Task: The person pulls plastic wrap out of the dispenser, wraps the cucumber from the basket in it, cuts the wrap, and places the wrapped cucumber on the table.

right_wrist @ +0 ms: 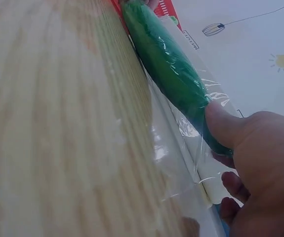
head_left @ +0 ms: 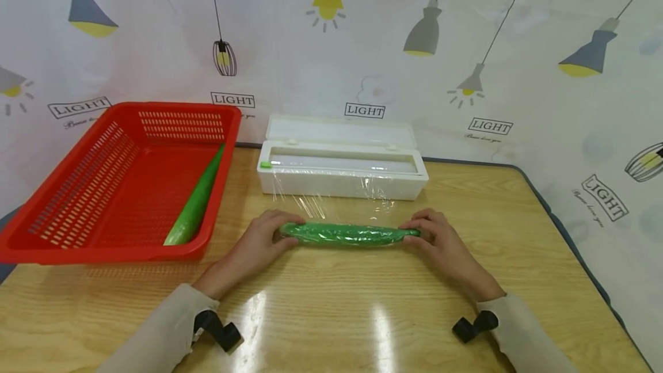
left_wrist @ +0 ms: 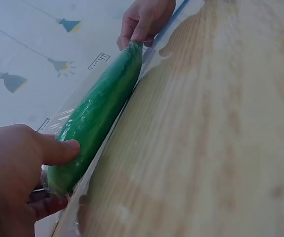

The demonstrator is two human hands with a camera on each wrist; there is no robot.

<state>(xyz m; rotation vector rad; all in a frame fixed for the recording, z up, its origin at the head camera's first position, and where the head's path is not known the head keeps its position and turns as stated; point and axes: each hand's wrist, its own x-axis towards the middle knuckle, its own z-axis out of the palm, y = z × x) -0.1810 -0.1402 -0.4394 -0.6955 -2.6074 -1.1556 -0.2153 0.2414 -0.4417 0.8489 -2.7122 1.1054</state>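
A long green cucumber (head_left: 352,234) lies crosswise in front of me, with clear plastic wrap around it. My left hand (head_left: 266,240) pinches its left end between thumb and fingers. At the narrower right end, my right hand (head_left: 440,242) grips it the same way. In the left wrist view, the left thumb presses on top of the cucumber (left_wrist: 100,116). The right wrist view shows wrinkled film over the cucumber (right_wrist: 169,61) and the right thumb on it. A sheet of cling film (head_left: 342,207) stretches from the cucumber back to a white wrap dispenser (head_left: 344,185).
The dispenser's lid (head_left: 339,131) stands raised at the back; a green slider (head_left: 266,164) sits at its left end. To the left is a red plastic basket (head_left: 140,255) holding another long green vegetable (head_left: 194,206). A printed curtain (head_left: 290,56) hangs behind the wooden table (head_left: 321,315).
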